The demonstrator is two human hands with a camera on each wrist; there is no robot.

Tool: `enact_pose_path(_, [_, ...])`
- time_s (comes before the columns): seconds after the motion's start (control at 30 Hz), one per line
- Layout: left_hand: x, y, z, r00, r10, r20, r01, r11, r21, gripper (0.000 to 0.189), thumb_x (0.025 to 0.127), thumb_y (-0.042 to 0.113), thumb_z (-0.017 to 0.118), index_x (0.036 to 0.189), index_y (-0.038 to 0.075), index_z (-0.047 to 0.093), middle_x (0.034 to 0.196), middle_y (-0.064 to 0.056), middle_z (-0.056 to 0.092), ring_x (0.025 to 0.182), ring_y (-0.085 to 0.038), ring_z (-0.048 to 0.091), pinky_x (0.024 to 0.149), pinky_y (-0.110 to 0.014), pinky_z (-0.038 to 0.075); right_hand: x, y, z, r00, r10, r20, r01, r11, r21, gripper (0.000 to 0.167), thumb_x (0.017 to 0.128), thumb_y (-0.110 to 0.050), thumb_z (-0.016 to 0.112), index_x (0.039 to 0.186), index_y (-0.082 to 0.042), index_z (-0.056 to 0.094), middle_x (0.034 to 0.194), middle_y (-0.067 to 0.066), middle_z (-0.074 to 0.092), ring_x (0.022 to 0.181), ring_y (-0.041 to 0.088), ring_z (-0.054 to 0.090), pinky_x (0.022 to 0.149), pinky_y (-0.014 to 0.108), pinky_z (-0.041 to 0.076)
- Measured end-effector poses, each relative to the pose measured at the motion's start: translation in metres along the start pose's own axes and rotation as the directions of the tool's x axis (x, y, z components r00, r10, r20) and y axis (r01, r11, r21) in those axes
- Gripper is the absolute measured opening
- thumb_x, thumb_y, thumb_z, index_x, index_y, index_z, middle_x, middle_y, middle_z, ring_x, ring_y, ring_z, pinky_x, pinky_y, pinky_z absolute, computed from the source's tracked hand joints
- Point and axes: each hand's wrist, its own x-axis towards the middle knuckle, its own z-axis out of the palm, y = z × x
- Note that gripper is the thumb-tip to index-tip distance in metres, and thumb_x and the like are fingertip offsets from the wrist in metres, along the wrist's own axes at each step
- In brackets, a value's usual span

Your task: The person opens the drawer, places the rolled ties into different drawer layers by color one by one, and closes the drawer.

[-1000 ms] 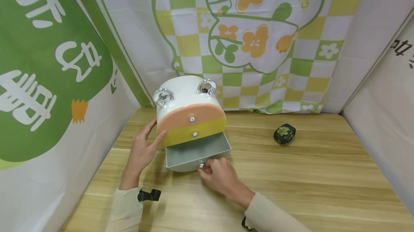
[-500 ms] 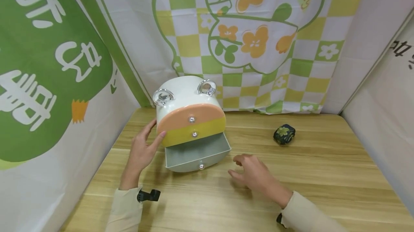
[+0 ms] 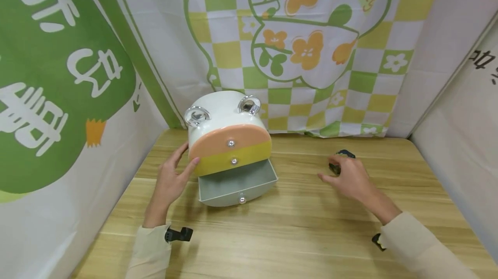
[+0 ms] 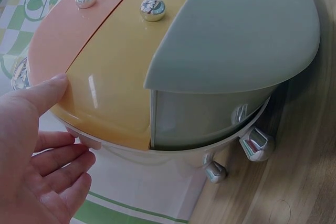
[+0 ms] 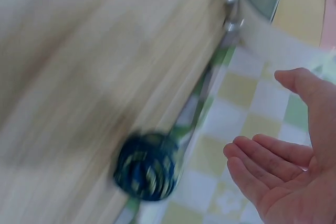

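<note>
A white storage box has peach, yellow and grey-green drawer fronts with shiny round knobs. Its lowest, grey-green drawer is pulled out, with nothing visible inside. At the box's left side is my left hand; the thumb rests on the front edge and the fingers lie relaxed beside the wall. My right hand reaches over a small dark, rounded object with a yellow-green pattern, partly covering it in the head view. In the right wrist view, the fingers stand apart from this blurred dark object.
The wooden tabletop runs beneath everything. A patterned cloth hangs along the back, with printed side panels left and right. Two shiny loops stick up from the box top. Shiny feet support the box.
My right hand has let go of the bottom drawer's knob and moved right to the dark object. The left hand, the box and the pulled-out drawer have stayed in place.
</note>
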Motion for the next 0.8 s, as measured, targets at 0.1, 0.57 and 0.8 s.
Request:
enact_pose_path(0.1, [0.0, 0.001, 0.0, 1.0, 0.001, 0.003, -0.001, 1.0, -0.02, 0.066, 0.104, 0.033, 0.069, 0.16, 0.008, 0.045, 0.163, -0.021, 0.047, 0.151, -0.049, 0.043, 0.124, -0.066, 0.037, 0.007, 0.017, -0.011, 0.998, 0.048, 0.03, -0.047, 0.998, -0.032, 0.074, 0.093, -0.041, 0.08, 0.141, 0.011, 0.059, 0.136, 0.033, 0.067, 0.124, 0.053, 0.064, 0.101, 0.065, 0.056])
enact_pose_path(0.57, [0.0, 0.0, 0.0, 1.0, -0.009, -0.004, 0.009, 1.0, -0.011, 0.065, 0.104, 0.034, 0.069, 0.159, 0.008, 0.047, 0.163, -0.021, 0.048, 0.15, -0.048, 0.044, 0.124, -0.065, 0.038, 0.028, 0.077, -0.014, 0.972, 0.183, 0.146, -0.16, 0.974, -0.159, 0.114, 0.087, -0.067, 0.077, 0.156, 0.014, 0.037, 0.151, 0.043, 0.046, 0.132, 0.065, 0.049, 0.105, 0.074, 0.049])
enact_pose_path(0.8, [-0.001, 0.001, -0.001, 1.0, -0.008, -0.002, 0.008, 1.0, -0.008, 0.066, 0.104, 0.035, 0.068, 0.16, 0.008, 0.045, 0.163, -0.022, 0.046, 0.151, -0.049, 0.043, 0.123, -0.066, 0.037, 0.032, 0.097, 0.004, 0.98, 0.164, 0.114, -0.153, 0.983, -0.104, 0.113, 0.084, -0.063, 0.082, 0.153, 0.016, 0.04, 0.142, 0.043, 0.054, 0.128, 0.062, 0.055, 0.105, 0.071, 0.051])
